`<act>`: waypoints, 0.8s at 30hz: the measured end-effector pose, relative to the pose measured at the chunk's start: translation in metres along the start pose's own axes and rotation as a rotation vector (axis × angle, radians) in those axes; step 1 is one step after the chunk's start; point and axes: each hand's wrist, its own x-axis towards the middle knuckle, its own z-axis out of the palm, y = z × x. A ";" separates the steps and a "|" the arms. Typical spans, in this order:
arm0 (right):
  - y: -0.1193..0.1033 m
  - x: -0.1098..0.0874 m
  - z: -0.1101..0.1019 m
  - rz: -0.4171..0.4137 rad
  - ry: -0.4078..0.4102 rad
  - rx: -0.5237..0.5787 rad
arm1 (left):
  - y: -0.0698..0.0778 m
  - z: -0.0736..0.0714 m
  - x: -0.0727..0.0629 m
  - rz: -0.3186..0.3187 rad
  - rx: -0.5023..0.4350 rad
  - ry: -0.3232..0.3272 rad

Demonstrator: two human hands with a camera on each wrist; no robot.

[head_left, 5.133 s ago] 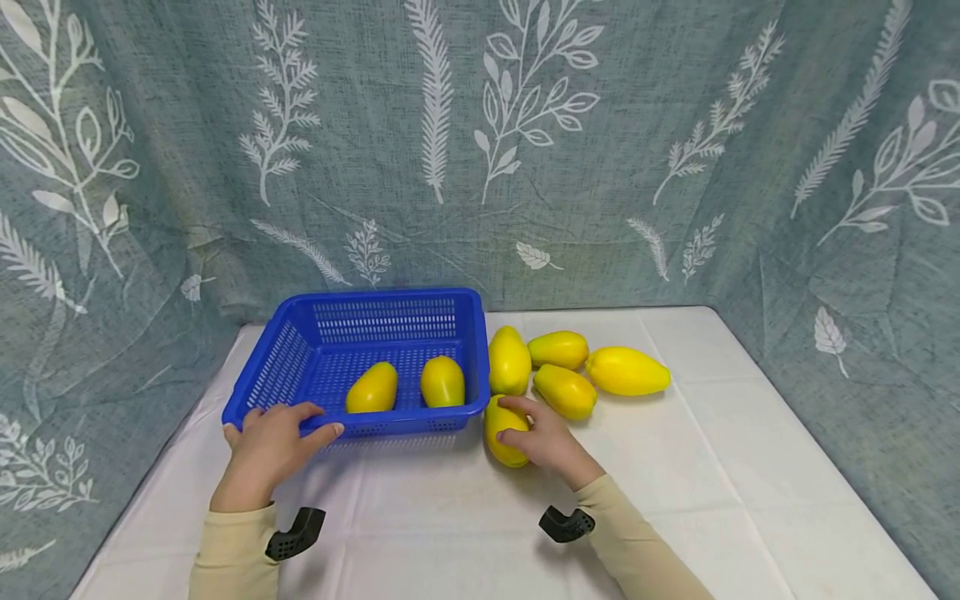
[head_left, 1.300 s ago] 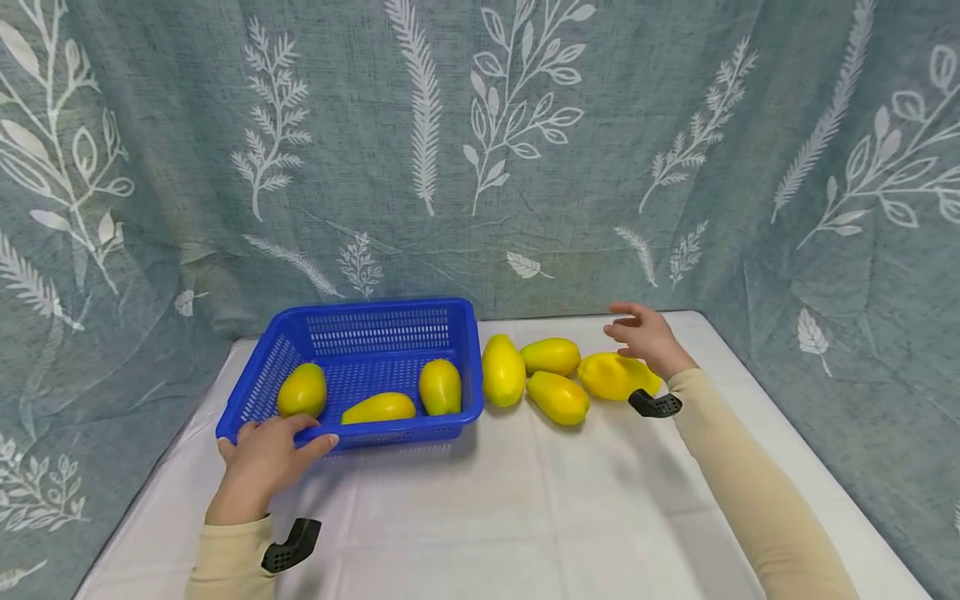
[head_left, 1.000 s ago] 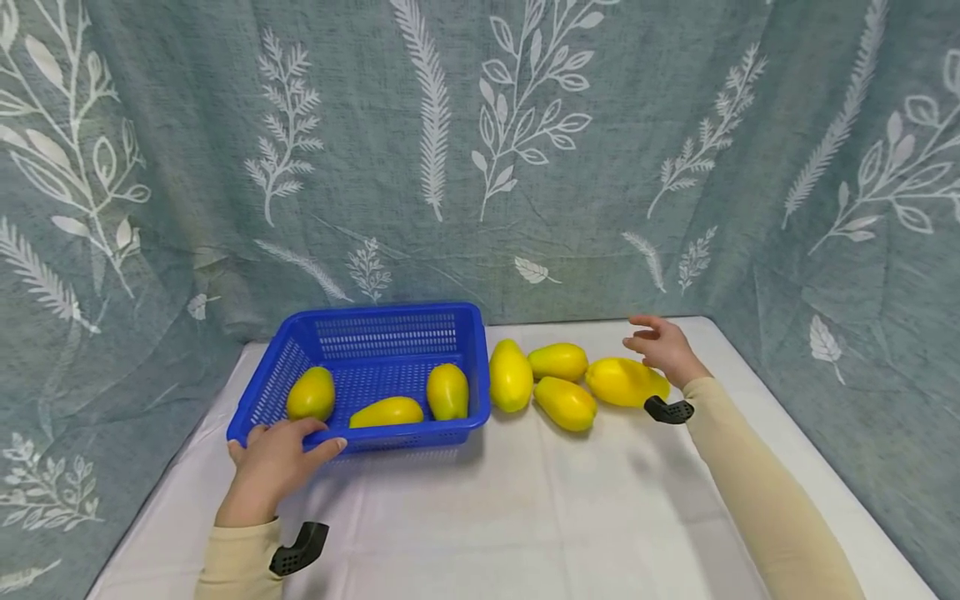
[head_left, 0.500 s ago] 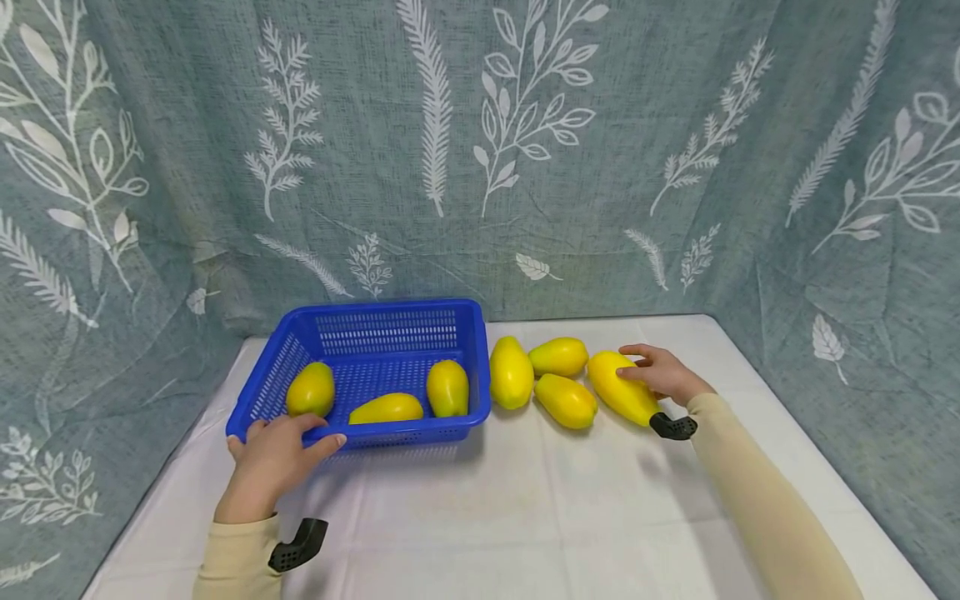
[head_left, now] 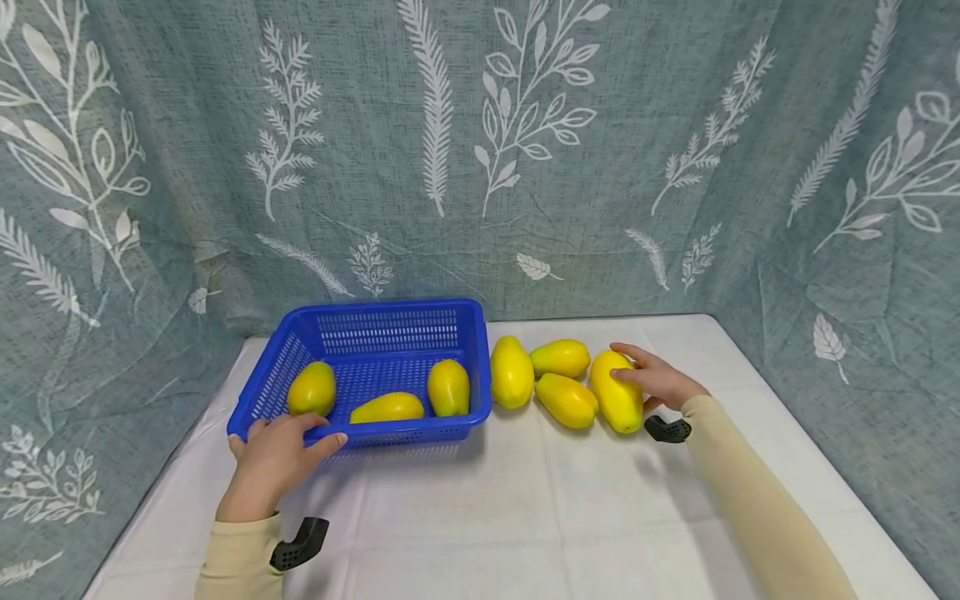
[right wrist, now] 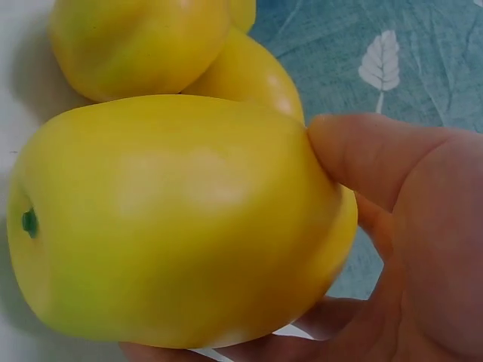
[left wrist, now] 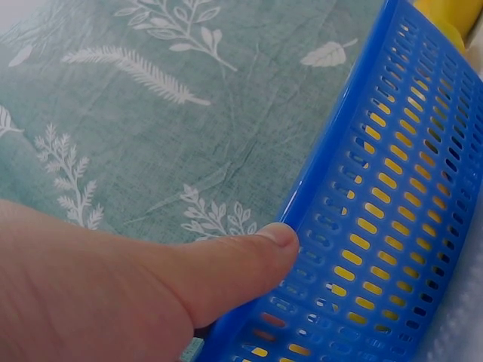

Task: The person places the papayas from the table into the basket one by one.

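Observation:
My left hand (head_left: 273, 462) grips the front left rim of a blue plastic basket (head_left: 390, 307); in the left wrist view the thumb (left wrist: 249, 260) lies against the rim. Three yellow papayas lie in the basket: one at the left (head_left: 311, 389), one along the front (head_left: 386, 408), one at the right (head_left: 448, 387). To the right of the basket, my right hand (head_left: 656, 379) holds a larger papaya (head_left: 617, 393) with its blunt end toward the front. The right wrist view shows thumb and fingers on opposite sides of this papaya (right wrist: 181, 219), its green stem spot facing away from the palm.
Between the basket and the held papaya lie three more papayas: one beside the basket wall (head_left: 512, 372), one behind (head_left: 561, 358) and one in front (head_left: 567, 402). A white cloth (head_left: 480, 517) covers the table. A patterned green curtain (head_left: 555, 167) surrounds it at the back and sides.
Since the first frame, another papaya has come into the basket and one has shifted. My right hand has come down onto the large papaya, which has swung from sideways to pointing frontward. The left hand keeps its place.

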 end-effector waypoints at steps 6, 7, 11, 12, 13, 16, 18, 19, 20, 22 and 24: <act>-0.004 -0.001 0.004 0.002 -0.012 0.005 | -0.001 0.001 0.000 0.004 0.006 0.008; -0.004 0.000 0.005 0.007 -0.010 0.007 | -0.001 0.001 0.000 0.003 0.006 0.008; -0.002 0.003 0.008 0.002 0.010 0.000 | -0.001 0.000 0.000 0.000 0.001 0.005; -0.002 0.005 0.009 0.000 0.020 0.002 | -0.001 0.000 0.000 0.000 0.001 0.005; -0.001 0.006 0.010 -0.001 0.031 0.005 | 0.000 0.000 -0.001 0.000 0.000 0.004; 0.001 0.009 0.012 -0.007 0.062 0.013 | 0.000 -0.001 -0.001 0.001 -0.003 0.003; 0.002 0.008 0.014 -0.005 0.080 0.020 | -0.001 -0.001 -0.001 0.002 -0.005 0.005; 0.002 0.007 0.014 -0.004 0.085 0.024 | -0.001 0.000 -0.001 0.004 -0.006 0.006; 0.002 0.006 0.014 -0.006 0.088 0.028 | -0.001 0.000 -0.001 0.003 -0.006 0.007; 0.000 0.004 0.013 -0.012 0.092 0.032 | -0.001 0.000 -0.001 0.004 -0.007 0.010; -0.005 0.002 0.009 -0.024 0.099 0.040 | -0.001 0.000 -0.001 0.006 -0.006 0.014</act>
